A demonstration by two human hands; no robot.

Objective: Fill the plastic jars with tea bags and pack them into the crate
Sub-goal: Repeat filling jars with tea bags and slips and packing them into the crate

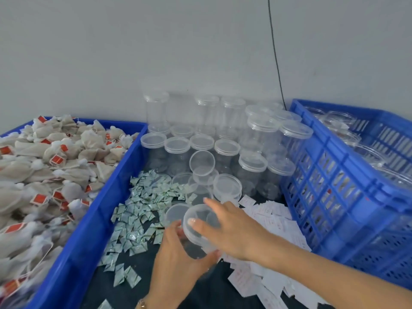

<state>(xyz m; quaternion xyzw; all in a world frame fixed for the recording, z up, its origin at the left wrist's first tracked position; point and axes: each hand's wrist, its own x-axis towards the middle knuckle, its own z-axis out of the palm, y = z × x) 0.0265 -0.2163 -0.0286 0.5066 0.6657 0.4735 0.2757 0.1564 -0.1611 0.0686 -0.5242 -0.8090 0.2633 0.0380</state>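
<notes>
Two hands on one jar [196, 239], lower centre of frame. Our left hand [176, 262] grips the body from below; right hand [229, 228] clasps the lid [198, 221] from above-right. Jar axis tilts toward us. Tea bags [44, 166] lie far left, nearer the left hand.

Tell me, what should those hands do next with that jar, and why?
Probably lift the lid clear: the left hand grips an empty jar, the right hand holds its lid, and the tea bags wait in the bin alongside.

Two blue crates [334, 175], two hands [231, 228], one black cable [275, 52]; jars, tea bags, sachets, slips too many to count.
</notes>
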